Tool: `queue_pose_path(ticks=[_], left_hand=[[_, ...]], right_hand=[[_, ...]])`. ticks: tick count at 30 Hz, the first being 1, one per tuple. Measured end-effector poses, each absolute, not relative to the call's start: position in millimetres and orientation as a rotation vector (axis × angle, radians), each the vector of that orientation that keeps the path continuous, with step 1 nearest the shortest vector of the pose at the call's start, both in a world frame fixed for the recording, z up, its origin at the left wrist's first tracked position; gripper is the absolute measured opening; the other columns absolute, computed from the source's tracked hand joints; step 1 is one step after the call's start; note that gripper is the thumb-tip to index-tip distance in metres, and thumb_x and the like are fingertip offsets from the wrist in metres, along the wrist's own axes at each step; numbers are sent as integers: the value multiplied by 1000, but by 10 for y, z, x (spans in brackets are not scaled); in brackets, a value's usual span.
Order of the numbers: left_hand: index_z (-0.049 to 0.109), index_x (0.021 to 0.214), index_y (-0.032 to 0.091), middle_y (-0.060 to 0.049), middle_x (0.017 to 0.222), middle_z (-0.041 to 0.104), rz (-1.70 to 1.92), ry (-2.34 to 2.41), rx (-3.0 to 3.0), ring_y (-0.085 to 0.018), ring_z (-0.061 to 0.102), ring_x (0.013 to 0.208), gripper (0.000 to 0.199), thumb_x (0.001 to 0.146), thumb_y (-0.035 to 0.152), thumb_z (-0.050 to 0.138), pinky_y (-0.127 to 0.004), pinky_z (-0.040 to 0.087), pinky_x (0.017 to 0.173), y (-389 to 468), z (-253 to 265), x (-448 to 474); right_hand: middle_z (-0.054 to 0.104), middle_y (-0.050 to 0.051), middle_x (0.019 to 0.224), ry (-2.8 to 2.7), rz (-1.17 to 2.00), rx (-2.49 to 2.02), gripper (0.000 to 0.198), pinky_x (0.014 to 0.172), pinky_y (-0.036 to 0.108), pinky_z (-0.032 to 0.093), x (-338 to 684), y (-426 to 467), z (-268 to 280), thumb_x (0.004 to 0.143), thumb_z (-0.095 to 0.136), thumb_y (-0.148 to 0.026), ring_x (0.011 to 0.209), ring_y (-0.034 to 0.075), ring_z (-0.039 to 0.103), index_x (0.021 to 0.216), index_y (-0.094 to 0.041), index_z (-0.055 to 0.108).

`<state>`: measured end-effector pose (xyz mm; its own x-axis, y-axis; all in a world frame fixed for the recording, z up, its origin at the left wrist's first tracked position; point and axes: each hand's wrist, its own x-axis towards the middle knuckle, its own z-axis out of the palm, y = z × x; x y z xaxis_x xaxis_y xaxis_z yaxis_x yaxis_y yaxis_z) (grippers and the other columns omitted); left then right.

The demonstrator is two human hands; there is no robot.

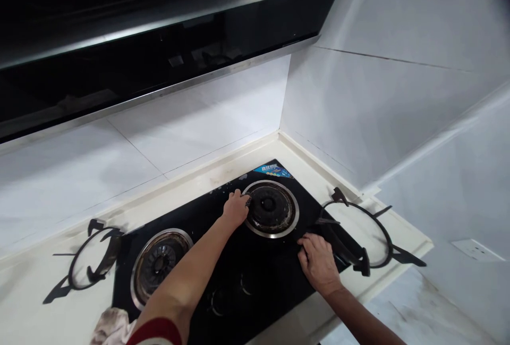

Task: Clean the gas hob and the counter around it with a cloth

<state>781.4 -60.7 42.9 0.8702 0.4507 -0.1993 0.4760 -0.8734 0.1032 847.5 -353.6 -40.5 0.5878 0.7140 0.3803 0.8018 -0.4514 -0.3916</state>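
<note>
My left hand (236, 209) reaches across the black glass gas hob (223, 260) to the left rim of the right burner (271, 209). Its fingers are closed on a small dark, rough-looking scrubbing pad (248, 201), mostly hidden by the hand. This burner shows brown and pale stains inside its metal ring. My right hand (317, 261) rests on the glass at the front right of that burner, fingers bent and holding nothing visible. The left burner (161, 265) is also uncovered and stained, partly behind my left forearm.
One black pan support (388, 233) lies on the counter at the right, overlapping the hob's edge; another pan support (71, 270) lies left. A crumpled cloth (111, 326) sits at the front left. The range hood (167, 63) overhangs the back. A wall socket (477, 249) is right.
</note>
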Motion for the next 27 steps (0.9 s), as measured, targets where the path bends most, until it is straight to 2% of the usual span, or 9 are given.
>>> queue_pose_path(ticks=[6,10,17,23,27], left_hand=[[52,129,24,-9,125,50,-370,536,2958,-23,50,110,41,90,14,46,-35,48,93,-710,476,7612],[53,124,22,-8,124,52,-435,467,2981,-22,52,108,35,91,15,44,-34,49,93,-883,495,7489],[54,117,18,-10,119,52,-491,496,2971,-24,54,106,30,89,11,45,-35,53,83,-1268,439,7431],[55,116,20,-9,117,54,-406,415,2910,-22,53,105,28,90,13,44,-33,52,85,-1613,406,7432],[54,123,27,-3,119,54,-309,419,2853,-19,53,110,35,90,18,49,-29,49,92,-1546,407,7324]], right_hand=[[61,9,106,-1204,-218,-2291,17,88,42,39,8462,-3527,-389,88,47,-14,106,26,52,98,-20,59],[61,10,107,-1199,-217,-2321,16,88,42,40,8455,-3512,-369,88,49,-15,105,26,52,98,-19,60],[61,10,107,-1213,-221,-2346,16,88,41,40,8464,-3515,-387,87,51,-16,105,26,52,98,-20,61],[61,9,107,-1222,-224,-2349,16,87,40,39,8471,-3523,-389,88,49,-16,105,26,52,98,-21,61],[61,9,106,-1236,-233,-2330,17,87,40,40,8472,-3537,-398,87,48,-15,105,25,53,98,-21,61]])
